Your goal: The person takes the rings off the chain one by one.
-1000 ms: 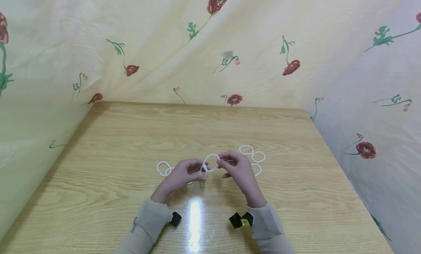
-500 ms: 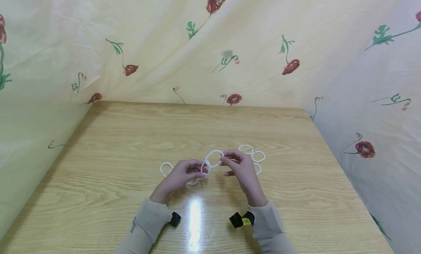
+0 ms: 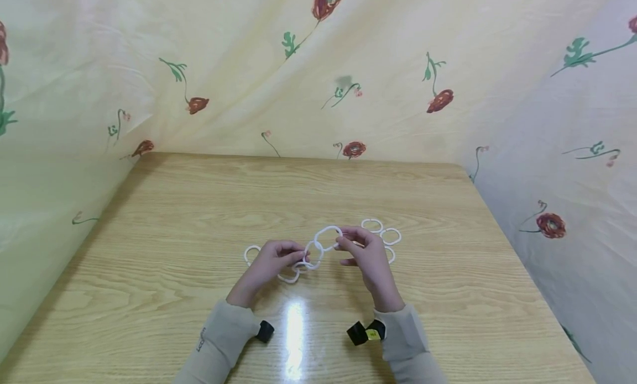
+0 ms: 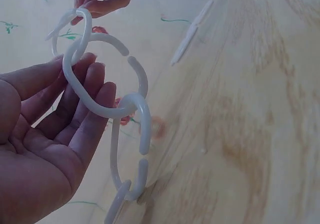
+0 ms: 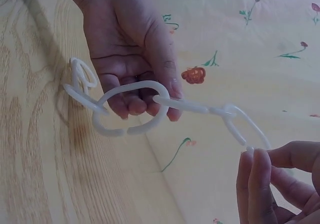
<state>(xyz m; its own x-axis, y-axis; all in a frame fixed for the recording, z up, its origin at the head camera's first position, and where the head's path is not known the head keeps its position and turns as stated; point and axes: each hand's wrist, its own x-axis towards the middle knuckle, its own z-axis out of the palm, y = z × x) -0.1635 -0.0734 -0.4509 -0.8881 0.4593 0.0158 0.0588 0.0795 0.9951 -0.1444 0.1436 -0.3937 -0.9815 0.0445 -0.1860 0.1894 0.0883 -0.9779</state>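
Observation:
A chain of several white plastic links runs between the two hands. My right hand [image 3: 365, 257] pinches the end link [image 3: 325, 227] by its right side, fingertips at its gap in the right wrist view. Hooked through it is a second link [image 4: 100, 109], which my left hand [image 3: 273, 259] holds between thumb and fingers. From there the chain droops to a third link [image 4: 114, 149] below the left hand, also with a gap in its side. Farther links [image 3: 288, 280] trail down to the table, partly hidden by the left hand; one more link [image 3: 247, 253] shows on its far side.
Loose white links lie just beyond the right hand: one at the back [image 3: 372, 220], another beside it [image 3: 391, 230], and a third [image 3: 392, 256] partly covered by the hand. The wooden table [image 3: 199, 196] ends at a flowered cloth [image 3: 249, 85] on three sides.
My right hand has shifted slightly right, drawing the end link along. The left fingers have moved on the second link, and more links now show below the left hand. The far-left link has slid right.

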